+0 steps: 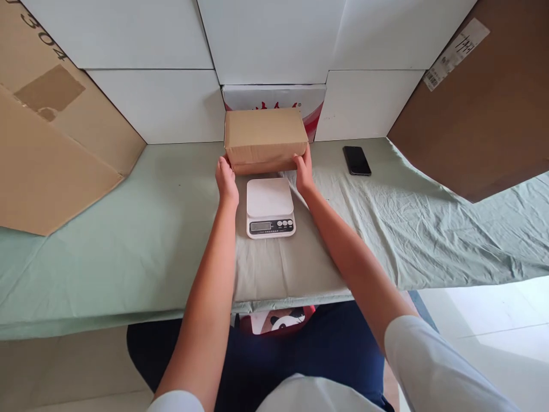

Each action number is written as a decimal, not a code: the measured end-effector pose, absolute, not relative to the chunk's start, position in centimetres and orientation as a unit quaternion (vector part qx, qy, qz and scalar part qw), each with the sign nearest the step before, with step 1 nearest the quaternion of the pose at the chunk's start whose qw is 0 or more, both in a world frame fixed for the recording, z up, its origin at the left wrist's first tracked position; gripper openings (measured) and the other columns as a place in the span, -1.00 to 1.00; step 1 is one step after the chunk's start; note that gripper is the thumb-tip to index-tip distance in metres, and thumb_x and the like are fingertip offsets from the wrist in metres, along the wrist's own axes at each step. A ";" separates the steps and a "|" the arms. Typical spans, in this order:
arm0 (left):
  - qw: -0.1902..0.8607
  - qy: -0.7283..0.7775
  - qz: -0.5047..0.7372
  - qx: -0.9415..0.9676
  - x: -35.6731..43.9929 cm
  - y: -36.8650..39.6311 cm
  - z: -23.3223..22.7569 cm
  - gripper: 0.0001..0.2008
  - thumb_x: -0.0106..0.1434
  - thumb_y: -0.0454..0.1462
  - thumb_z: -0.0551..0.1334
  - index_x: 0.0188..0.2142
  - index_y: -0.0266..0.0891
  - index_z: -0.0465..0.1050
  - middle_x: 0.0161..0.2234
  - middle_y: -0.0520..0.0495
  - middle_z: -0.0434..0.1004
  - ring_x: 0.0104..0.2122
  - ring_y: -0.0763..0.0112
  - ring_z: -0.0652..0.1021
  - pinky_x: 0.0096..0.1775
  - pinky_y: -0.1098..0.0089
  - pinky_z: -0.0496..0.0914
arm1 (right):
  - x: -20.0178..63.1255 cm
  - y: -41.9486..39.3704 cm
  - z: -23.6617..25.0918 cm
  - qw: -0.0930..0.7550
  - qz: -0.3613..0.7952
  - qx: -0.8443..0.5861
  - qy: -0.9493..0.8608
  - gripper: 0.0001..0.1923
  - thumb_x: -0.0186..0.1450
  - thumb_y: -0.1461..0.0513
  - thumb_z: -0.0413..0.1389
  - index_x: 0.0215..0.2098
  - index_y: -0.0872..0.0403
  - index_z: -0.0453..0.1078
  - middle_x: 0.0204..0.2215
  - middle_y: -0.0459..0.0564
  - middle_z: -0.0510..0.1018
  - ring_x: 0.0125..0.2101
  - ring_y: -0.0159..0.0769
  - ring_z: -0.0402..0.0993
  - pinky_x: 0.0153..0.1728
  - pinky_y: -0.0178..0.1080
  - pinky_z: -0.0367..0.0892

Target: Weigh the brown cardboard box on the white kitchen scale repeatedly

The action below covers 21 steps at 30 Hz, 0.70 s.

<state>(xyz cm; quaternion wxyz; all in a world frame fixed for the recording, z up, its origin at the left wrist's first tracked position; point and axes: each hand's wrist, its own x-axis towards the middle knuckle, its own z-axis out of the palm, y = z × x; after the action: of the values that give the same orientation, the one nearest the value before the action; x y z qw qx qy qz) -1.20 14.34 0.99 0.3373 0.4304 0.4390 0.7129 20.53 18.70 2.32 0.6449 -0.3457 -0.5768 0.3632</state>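
Observation:
A closed brown cardboard box (266, 131) is gripped at its two ends, just beyond the scale. My left hand (227, 180) is closed against the box's left end, and my right hand (303, 170) holds its right end with the thumb on the front face. The fingers under and behind the box are hidden. Between my forearms lies a white kitchen scale (269, 200) with a bare platform and a dark display panel at its near edge. Whether the box touches the cloth cannot be told.
Green cloth (171, 189) covers the table. A black phone (357, 160) lies at the right. Large cardboard sheets, one left (51, 143) and one right (476, 114), flank the area. White boxes (274, 40) and a red-and-white printed box (244, 97) stand behind.

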 end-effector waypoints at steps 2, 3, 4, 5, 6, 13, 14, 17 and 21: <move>0.346 0.445 0.720 0.406 -1.0 15.4 -0.1 -0.16 0.29 0.37 -0.03 0.14 -0.23 0.45 0.25 -0.32 0.50 0.34 0.14 0.44 0.34 0.16 0.31 | 20.3 19.7 1.2 0.635 0.376 -0.356 -0.573 -0.32 0.25 -0.15 0.02 0.27 -0.10 0.23 0.28 -0.02 0.41 0.36 -0.05 0.22 0.49 0.10 0.08; 0.349 0.448 0.721 0.396 -1.0 15.7 -0.6 -0.16 0.29 0.37 -0.03 0.13 -0.24 0.45 0.24 -0.33 0.51 0.33 0.13 0.45 0.34 0.16 0.31 | 20.3 19.9 0.8 0.627 0.380 -0.361 -0.576 -0.33 0.25 -0.15 0.02 0.26 -0.11 0.24 0.28 -0.04 0.41 0.37 -0.06 0.21 0.50 0.10 0.06; 0.354 0.450 0.720 0.392 -1.1 15.8 -1.0 -0.17 0.29 0.37 -0.02 0.13 -0.24 0.45 0.24 -0.33 0.51 0.32 0.14 0.47 0.33 0.15 0.32 | 20.4 20.0 0.4 0.616 0.383 -0.365 -0.583 -0.34 0.25 -0.15 0.02 0.25 -0.12 0.24 0.29 -0.06 0.41 0.38 -0.08 0.19 0.51 0.10 0.04; 0.361 0.451 0.718 0.389 -1.2 15.9 -1.4 -0.19 0.30 0.36 -0.02 0.12 -0.23 0.45 0.24 -0.32 0.52 0.31 0.14 0.48 0.32 0.16 0.33 | 20.6 20.0 0.2 0.605 0.385 -0.368 -0.592 -0.36 0.26 -0.14 0.03 0.24 -0.13 0.25 0.29 -0.07 0.40 0.39 -0.09 0.17 0.51 0.11 0.02; 0.368 0.450 0.716 0.387 -1.3 16.0 -1.6 -0.20 0.31 0.35 -0.02 0.12 -0.22 0.46 0.25 -0.31 0.51 0.30 0.15 0.48 0.31 0.17 0.34 | 20.7 19.9 0.1 0.598 0.387 -0.370 -0.597 -0.38 0.26 -0.13 0.03 0.23 -0.13 0.26 0.30 -0.07 0.40 0.40 -0.09 0.15 0.51 0.11 0.01; 0.396 0.452 0.698 0.389 -1.1 16.0 -1.5 -0.25 0.41 0.26 -0.08 0.19 -0.24 0.44 0.29 -0.31 0.48 0.32 0.16 0.47 0.34 0.17 0.32 | 21.1 19.5 -0.2 0.603 0.415 -0.391 -0.557 -0.54 0.24 -0.04 0.03 0.05 -0.05 0.27 0.22 0.03 0.41 0.31 -0.04 0.26 0.45 0.13 0.14; 0.395 0.458 0.696 0.387 -1.1 15.9 -1.4 -0.25 0.42 0.24 -0.10 0.23 -0.24 0.41 0.33 -0.31 0.44 0.36 0.17 0.43 0.36 0.17 0.29 | 21.2 19.6 -0.4 0.604 0.417 -0.392 -0.555 -0.51 0.24 -0.04 0.03 0.07 -0.04 0.26 0.23 0.04 0.40 0.31 -0.05 0.26 0.45 0.12 0.13; 0.380 0.488 0.693 0.372 -1.9 15.5 -1.1 -0.24 0.46 0.20 -0.15 0.39 -0.22 0.22 0.49 -0.26 0.13 0.48 0.29 0.21 0.43 0.24 0.13 | 21.9 20.2 -0.8 0.613 0.418 -0.406 -0.533 -0.35 0.24 -0.09 0.04 0.23 -0.06 0.14 0.34 0.04 0.27 0.40 -0.08 0.14 0.50 0.09 0.03; 0.354 0.511 0.697 0.357 -4.0 14.7 -0.6 -0.22 0.48 0.16 -0.26 0.49 -0.21 -0.02 0.56 -0.20 -0.12 0.52 0.39 0.03 0.46 0.31 -0.01 | 23.9 20.9 -1.1 0.624 0.427 -0.447 -0.478 -0.24 0.24 -0.10 0.02 0.35 -0.16 0.00 0.44 -0.01 0.12 0.50 -0.16 -0.03 0.51 0.13 -0.07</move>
<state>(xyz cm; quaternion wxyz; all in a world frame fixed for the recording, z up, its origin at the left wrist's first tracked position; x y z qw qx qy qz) -4.01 14.75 -0.62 0.3541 0.3567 0.5115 0.6970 23.93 20.91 -1.08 0.6241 -0.4468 -0.4783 0.4269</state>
